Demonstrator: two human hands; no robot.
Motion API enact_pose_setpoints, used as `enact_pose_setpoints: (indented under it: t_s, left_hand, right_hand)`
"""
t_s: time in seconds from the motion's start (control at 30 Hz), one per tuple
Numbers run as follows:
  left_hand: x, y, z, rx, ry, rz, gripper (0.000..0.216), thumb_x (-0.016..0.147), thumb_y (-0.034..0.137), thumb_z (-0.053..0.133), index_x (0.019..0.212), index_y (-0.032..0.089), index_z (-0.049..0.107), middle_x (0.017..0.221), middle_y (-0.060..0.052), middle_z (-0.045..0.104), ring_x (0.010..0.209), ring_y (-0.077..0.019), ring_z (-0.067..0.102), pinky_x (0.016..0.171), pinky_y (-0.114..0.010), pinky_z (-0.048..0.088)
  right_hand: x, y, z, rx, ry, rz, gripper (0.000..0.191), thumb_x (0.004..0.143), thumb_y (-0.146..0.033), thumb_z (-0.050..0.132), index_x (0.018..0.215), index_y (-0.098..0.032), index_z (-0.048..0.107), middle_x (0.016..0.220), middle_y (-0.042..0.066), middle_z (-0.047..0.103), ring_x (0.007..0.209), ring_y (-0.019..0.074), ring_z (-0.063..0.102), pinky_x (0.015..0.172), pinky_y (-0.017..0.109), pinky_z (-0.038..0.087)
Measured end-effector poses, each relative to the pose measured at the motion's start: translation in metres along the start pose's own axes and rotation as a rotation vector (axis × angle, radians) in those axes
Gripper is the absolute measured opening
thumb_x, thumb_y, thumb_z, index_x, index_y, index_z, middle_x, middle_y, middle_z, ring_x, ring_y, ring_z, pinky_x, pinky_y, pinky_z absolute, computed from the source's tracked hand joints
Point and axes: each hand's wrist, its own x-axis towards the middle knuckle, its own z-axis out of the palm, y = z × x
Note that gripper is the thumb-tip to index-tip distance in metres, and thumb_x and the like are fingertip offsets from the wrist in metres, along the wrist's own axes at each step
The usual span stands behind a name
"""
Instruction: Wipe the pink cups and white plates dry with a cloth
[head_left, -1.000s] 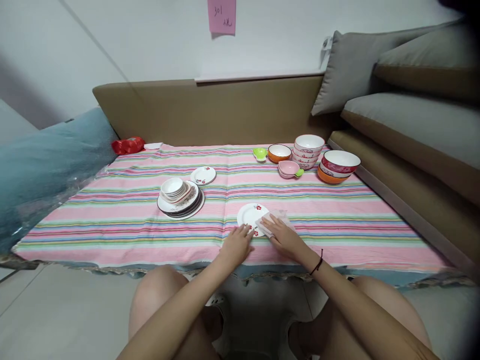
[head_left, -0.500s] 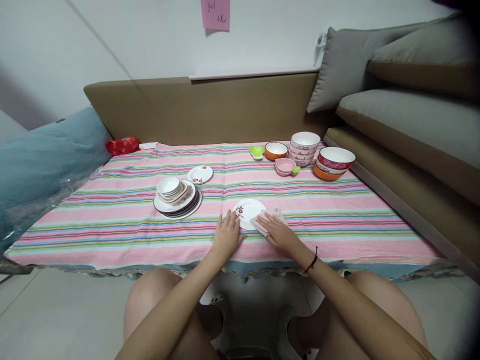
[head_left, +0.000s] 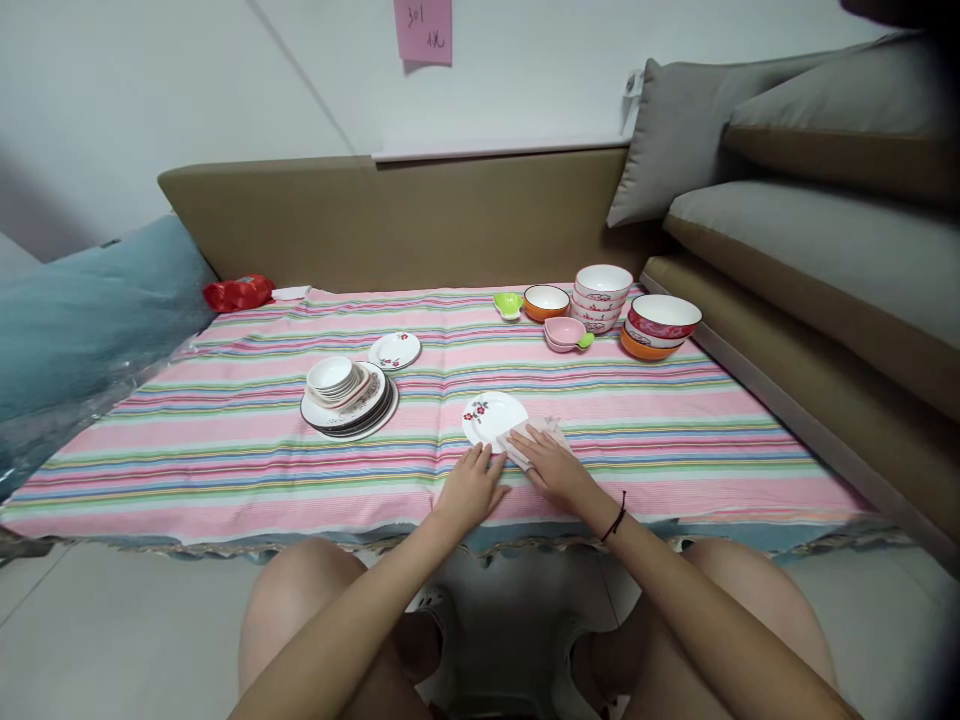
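Note:
A white plate with red flowers (head_left: pixel 491 412) lies on the striped cloth in front of me. My left hand (head_left: pixel 471 485) rests at its near edge, palm down, fingers stretched out and holding nothing. On the plate's right edge my right hand (head_left: pixel 553 468) presses a thin pale wiping cloth (head_left: pixel 551 428), its fingers laid over it. Part of the wiping cloth is hidden under that hand. To the left are another flowered plate (head_left: pixel 394 350) and a stack of dark-rimmed plates (head_left: pixel 351 425) topped with small white bowls (head_left: pixel 330 373).
At the back right stand white bowls (head_left: pixel 600 300), an orange bowl (head_left: pixel 546 303), a green dish (head_left: pixel 508 306), pink dishes (head_left: pixel 564 332) and a mixed bowl stack (head_left: pixel 660 325). Cushions (head_left: pixel 817 240) rise on the right. A red package (head_left: pixel 238 294) lies at the back left.
My left hand has slid right and nearer to me along the plate's near edge. My right hand remains on the wiping cloth at the plate's right side. The view has shifted slightly.

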Motion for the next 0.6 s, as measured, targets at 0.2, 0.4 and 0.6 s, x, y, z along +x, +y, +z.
enact_pose_setpoints:
  t_s: [0.2, 0.4, 0.6]
  left_hand:
    - [0.009, -0.006, 0.002, 0.021, 0.018, -0.013, 0.028, 0.091, 0.024, 0.049, 0.116, 0.013, 0.056, 0.115, -0.014, 0.064, 0.110, -0.0277, 0.056, 0.098, -0.044, 0.041]
    - [0.021, -0.007, 0.018, 0.001, 0.036, 0.014, 0.023, 0.091, 0.013, 0.044, 0.111, 0.012, 0.056, 0.113, -0.014, 0.062, 0.110, -0.0261, 0.054, 0.096, -0.043, 0.043]
    - [0.027, 0.003, 0.010, -0.007, 0.000, 0.064, 0.023, 0.089, 0.006, 0.042, 0.101, 0.012, 0.060, 0.094, -0.013, 0.064, 0.092, -0.0255, 0.059, 0.084, -0.040, 0.048]
  right_hand:
    - [0.004, -0.002, -0.005, -0.024, 0.014, 0.115, 0.058, 0.088, -0.017, 0.035, 0.146, -0.015, 0.037, 0.150, 0.007, 0.040, 0.143, 0.0269, 0.027, 0.116, 0.049, 0.026]
    - [0.014, -0.004, 0.000, -0.002, -0.003, 0.078, 0.056, 0.089, -0.019, 0.034, 0.145, -0.015, 0.038, 0.149, 0.008, 0.042, 0.143, 0.0252, 0.026, 0.117, 0.048, 0.024]
    - [0.027, 0.006, -0.011, 0.368, 0.199, 0.256, 0.049, 0.086, -0.025, 0.042, 0.133, -0.019, 0.053, 0.142, 0.007, 0.051, 0.137, 0.0272, 0.038, 0.115, 0.049, 0.026]
